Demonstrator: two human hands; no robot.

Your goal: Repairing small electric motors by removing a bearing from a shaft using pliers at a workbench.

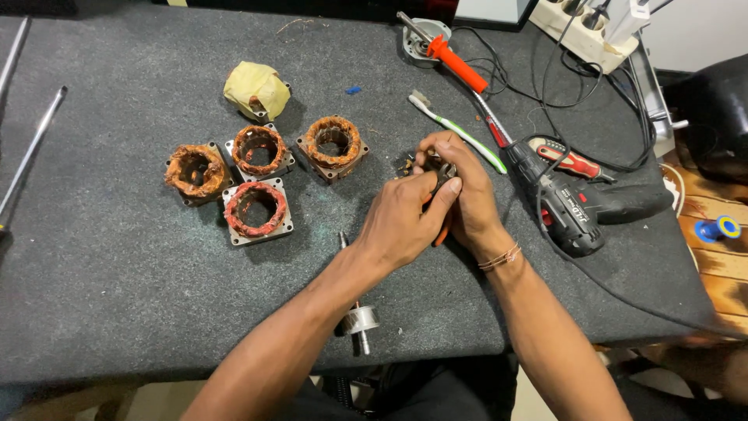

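Both hands meet mid-table. The left hand (405, 214) and right hand (460, 187) pinch orange-handled pliers (442, 231) together. Four copper-wound stators (257, 206) sit left.

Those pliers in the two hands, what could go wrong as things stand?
The left hand and right hand crowd around orange-handled pliers and a small part, so a slip might pinch a finger. The rotor lies near the table edge under the left forearm and might get knocked off. The drill cable trails by the right arm and could snag.
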